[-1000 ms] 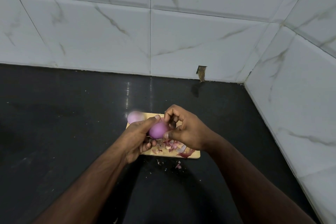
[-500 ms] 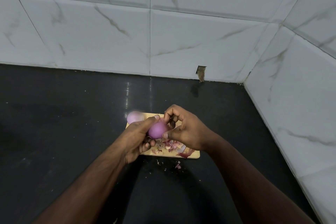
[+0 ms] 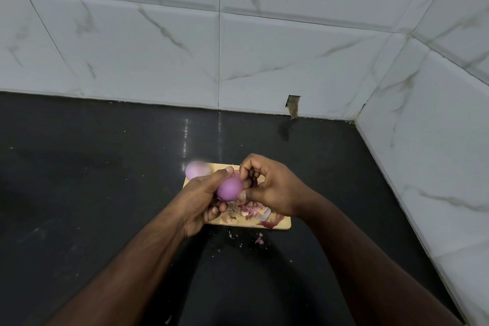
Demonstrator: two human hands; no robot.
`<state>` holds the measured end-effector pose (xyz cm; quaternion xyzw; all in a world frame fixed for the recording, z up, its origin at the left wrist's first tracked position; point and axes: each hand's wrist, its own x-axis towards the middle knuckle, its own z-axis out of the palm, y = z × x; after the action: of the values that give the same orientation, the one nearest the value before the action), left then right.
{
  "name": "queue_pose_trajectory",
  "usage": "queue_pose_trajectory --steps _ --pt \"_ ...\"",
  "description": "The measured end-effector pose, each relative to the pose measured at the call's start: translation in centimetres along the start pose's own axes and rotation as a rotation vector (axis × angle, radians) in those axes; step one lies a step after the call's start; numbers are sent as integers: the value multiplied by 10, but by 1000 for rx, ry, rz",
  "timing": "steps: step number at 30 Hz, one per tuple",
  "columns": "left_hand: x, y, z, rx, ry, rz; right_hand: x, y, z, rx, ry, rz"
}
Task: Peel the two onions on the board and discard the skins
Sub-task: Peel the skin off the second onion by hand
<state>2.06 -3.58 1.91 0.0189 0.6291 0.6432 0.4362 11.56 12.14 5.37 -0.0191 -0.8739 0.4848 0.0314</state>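
My left hand [image 3: 197, 200] grips a smooth purple onion [image 3: 229, 188] just above the small wooden board [image 3: 284, 225]. My right hand [image 3: 272, 186] has its thumb against the onion's right side and its curled fingers picking at the onion's far end. A second, paler peeled onion [image 3: 195, 169] lies on the board's far left corner, partly behind my left thumb. Loose red and white skins [image 3: 251, 212] are heaped on the board under my hands.
The board lies on a black countertop [image 3: 92, 180] in a corner of white marble-tiled walls [image 3: 219, 47]. A few skin scraps [image 3: 258, 239] lie on the counter in front of the board. A small hole [image 3: 292, 106] marks the wall's base.
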Motion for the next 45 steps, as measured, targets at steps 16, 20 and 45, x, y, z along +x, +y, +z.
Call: queue_pose_trajectory --steps 16,20,45 --pt "-1 1 -2 -30 29 -14 -5 5 3 4 73 -50" --pt "-2 1 -4 -65 31 -26 -8 7 3 -23 61 -37" --pt "-6 -6 -31 -235 -385 52 -12 -1 6 132 77 72"
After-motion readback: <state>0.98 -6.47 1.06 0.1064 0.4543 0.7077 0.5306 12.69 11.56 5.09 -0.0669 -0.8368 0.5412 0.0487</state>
